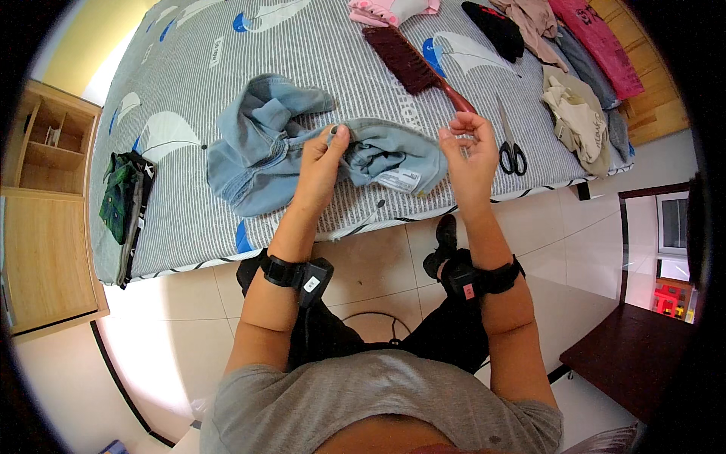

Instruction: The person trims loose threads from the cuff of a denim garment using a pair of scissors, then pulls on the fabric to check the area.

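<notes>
Light blue denim jeans [249, 153] lie crumpled on the bed before me, with the waist part toward the right. My left hand [320, 164] pinches the waistband near a round button, thumb on top. A white care label [401, 180] bearing print shows inside the waist. Just past the right end of the waistband is my right hand [475, 153], fingers curled and thumb apart, with nothing visible in it. Its fingertips are close to the handle of a bed brush [405, 62] with dark red bristles. Scissors with black handles [510, 150] lie right of that hand.
Folded dark and green plaid clothes [122, 198] rest at the bed's left edge. Several garments [578, 119] line the right edge, near a black one [496, 28]. A pink garment [394, 10] lies at the far side. A wooden cabinet [51, 249] stands left, a dark table [629, 357] right.
</notes>
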`<state>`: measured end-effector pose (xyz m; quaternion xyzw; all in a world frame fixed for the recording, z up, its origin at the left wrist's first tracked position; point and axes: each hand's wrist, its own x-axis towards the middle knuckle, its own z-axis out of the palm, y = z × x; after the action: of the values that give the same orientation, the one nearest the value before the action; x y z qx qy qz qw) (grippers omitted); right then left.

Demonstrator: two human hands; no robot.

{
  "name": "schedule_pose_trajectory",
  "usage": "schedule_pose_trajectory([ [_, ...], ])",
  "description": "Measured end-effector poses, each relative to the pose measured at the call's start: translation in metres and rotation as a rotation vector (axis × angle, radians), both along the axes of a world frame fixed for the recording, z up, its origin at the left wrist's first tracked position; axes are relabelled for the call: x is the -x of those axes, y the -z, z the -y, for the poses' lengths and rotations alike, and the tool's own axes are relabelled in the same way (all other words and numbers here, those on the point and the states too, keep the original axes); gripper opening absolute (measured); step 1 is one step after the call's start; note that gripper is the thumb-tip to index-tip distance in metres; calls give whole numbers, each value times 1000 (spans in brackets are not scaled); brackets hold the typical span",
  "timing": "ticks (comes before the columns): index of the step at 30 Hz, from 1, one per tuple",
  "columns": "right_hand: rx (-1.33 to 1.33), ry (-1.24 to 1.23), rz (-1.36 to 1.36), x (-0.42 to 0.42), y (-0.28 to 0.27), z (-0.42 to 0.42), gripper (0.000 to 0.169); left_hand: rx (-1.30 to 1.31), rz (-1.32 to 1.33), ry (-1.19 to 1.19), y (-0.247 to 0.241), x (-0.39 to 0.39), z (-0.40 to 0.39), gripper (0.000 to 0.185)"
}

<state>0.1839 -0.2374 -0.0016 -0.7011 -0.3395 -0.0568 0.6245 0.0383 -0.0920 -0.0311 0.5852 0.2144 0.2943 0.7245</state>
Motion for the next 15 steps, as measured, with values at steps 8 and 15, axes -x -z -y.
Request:
schedule_pose_trajectory([
  [8, 283, -537, -264, 36, -2, -2, 28, -405, 33, 235, -11, -4, 15, 57],
  [15, 92, -515, -795, 22, 3, -10, 25, 39, 54, 318, -17, 2, 19, 61],
])
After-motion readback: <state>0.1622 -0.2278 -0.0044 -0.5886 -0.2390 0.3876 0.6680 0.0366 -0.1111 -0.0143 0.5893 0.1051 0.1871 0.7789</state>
